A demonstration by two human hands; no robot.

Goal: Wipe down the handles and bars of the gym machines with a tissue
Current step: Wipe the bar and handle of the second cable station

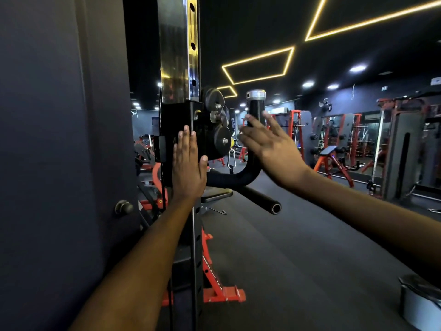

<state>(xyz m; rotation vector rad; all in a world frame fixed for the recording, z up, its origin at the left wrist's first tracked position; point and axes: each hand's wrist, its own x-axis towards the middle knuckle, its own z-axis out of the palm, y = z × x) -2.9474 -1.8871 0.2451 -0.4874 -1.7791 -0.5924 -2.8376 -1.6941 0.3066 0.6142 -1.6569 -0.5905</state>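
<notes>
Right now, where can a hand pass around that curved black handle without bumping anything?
Open air lies right of the curved handle, above the bare floor, and between its upright end and the lower bar. It is crowded left of it: pulleys, carabiner and post, where the left hand presses flat. The right hand is at the upright.

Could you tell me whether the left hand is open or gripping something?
Open: the left hand lies flat, fingers straight, against the black metal carriage.

A dark wall fills the near left. Yellow light strips cross the black ceiling, above a dark rubber floor. Red benches and mirrors stand far right.
</notes>
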